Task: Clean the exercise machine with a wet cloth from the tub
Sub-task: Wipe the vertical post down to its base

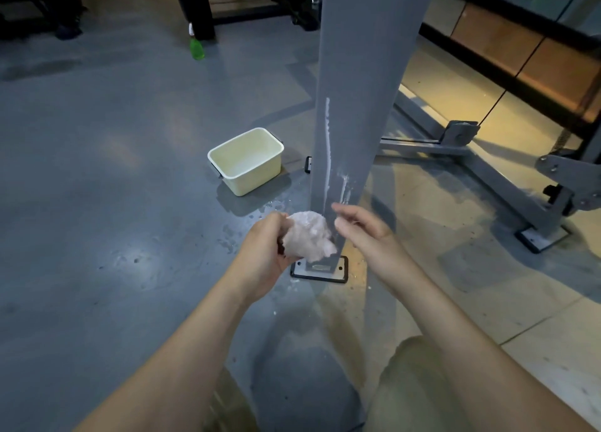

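Note:
My left hand (pixel 265 243) grips a bunched, wet whitish cloth (pixel 310 236) low in front of the exercise machine's grey upright post (pixel 354 83). White foamy streaks run down the post's lower face. My right hand (pixel 361 228) hovers just right of the cloth, fingers relaxed and holding nothing, close to the post. The cream plastic tub (pixel 247 168) stands on the floor to the left of the post, behind my hands.
The post's base plate (pixel 341 270) is bolted to the grey floor, with water splashes around it. Grey machine struts and a foot (pixel 540 236) extend to the right. A green spray bottle (pixel 196 46) stands far back left. My knees are at the bottom.

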The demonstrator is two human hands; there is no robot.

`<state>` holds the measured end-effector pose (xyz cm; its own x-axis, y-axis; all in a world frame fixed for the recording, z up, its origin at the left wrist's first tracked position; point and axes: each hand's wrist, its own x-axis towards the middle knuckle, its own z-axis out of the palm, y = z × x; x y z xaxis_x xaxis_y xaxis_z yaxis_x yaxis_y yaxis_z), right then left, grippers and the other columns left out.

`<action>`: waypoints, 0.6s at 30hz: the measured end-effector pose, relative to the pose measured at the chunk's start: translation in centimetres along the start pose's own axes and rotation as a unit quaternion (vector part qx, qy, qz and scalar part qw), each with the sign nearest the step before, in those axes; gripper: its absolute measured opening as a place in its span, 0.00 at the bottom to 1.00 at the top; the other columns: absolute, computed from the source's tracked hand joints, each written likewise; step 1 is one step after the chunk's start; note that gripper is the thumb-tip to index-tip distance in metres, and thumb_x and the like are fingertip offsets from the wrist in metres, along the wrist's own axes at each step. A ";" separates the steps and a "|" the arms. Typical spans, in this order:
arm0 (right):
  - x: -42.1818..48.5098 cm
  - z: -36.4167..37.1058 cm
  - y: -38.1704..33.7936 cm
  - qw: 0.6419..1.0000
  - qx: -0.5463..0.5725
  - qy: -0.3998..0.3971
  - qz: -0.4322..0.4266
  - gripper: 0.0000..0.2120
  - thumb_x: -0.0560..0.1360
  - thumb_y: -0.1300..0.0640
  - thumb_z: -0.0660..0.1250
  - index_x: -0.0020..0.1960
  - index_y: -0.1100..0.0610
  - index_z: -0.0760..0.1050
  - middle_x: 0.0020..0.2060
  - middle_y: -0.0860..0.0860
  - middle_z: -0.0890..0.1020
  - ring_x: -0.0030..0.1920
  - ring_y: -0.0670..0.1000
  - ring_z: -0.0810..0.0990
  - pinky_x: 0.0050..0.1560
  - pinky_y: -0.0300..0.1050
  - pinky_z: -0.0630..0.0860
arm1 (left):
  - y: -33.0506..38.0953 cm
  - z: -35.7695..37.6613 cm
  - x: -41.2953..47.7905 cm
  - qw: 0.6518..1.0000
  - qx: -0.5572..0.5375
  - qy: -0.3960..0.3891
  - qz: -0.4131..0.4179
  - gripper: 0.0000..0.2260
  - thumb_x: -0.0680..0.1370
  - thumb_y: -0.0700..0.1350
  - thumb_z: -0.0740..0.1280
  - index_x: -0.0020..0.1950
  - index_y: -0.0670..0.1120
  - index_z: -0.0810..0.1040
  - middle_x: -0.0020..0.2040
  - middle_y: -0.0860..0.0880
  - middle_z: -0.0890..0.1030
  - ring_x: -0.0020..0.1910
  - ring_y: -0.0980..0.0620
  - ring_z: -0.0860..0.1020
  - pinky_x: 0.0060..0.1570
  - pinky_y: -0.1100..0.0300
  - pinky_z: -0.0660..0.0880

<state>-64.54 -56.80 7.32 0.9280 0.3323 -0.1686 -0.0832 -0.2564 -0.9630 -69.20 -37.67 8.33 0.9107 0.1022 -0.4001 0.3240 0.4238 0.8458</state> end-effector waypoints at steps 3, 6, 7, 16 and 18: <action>-0.2 0.1 -0.2 0.999 0.040 -0.031 0.002 0.06 0.80 0.53 0.70 0.55 0.51 0.83 0.50 0.46 0.84 0.46 0.44 0.82 0.53 0.41 0.76 | -0.3 -0.5 -0.4 0.999 0.009 -0.044 -0.025 0.20 0.77 0.45 0.61 0.61 0.31 0.78 0.57 0.34 0.83 0.57 0.35 0.81 0.61 0.43 0.76; -0.5 -0.3 0.3 0.995 0.058 -0.079 0.031 0.14 0.77 0.44 0.71 0.61 0.45 0.82 0.56 0.40 0.84 0.59 0.38 0.80 0.62 0.39 0.72 | -0.4 -1.2 -0.8 0.996 0.024 -0.087 -0.022 0.15 0.71 0.39 0.63 0.56 0.37 0.80 0.49 0.38 0.82 0.50 0.39 0.80 0.52 0.48 0.76; -0.7 -0.4 0.5 0.993 0.053 -0.102 0.040 0.19 0.74 0.40 0.71 0.63 0.43 0.81 0.59 0.40 0.83 0.62 0.40 0.79 0.65 0.39 0.71 | -0.4 -1.3 -0.9 0.994 0.023 -0.105 -0.024 0.16 0.69 0.37 0.62 0.56 0.38 0.80 0.48 0.39 0.81 0.48 0.40 0.80 0.51 0.49 0.76; -1.6 -0.1 0.4 0.973 0.172 -0.145 0.049 0.06 0.71 0.58 0.71 0.41 0.57 0.75 0.34 0.52 0.77 0.32 0.49 0.75 0.38 0.43 0.72 | 0.0 -1.2 -0.9 0.997 0.069 -0.003 -0.026 0.07 0.80 0.34 0.68 0.54 0.45 0.76 0.43 0.43 0.81 0.35 0.48 0.78 0.41 0.56 0.77; -1.7 -0.1 0.0 0.974 0.177 -0.133 0.051 0.07 0.73 0.55 0.70 0.42 0.57 0.75 0.32 0.49 0.75 0.31 0.47 0.71 0.39 0.43 0.68 | -0.1 -1.2 -0.6 0.997 0.073 0.038 -0.012 0.05 0.82 0.38 0.67 0.57 0.46 0.75 0.45 0.43 0.82 0.39 0.47 0.81 0.47 0.53 0.81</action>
<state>-66.05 -57.47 7.59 0.7850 0.5573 -0.2703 -0.3336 0.0127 -0.9426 -70.05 -36.68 8.09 0.8821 0.1638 -0.4417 0.3841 0.2928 0.8756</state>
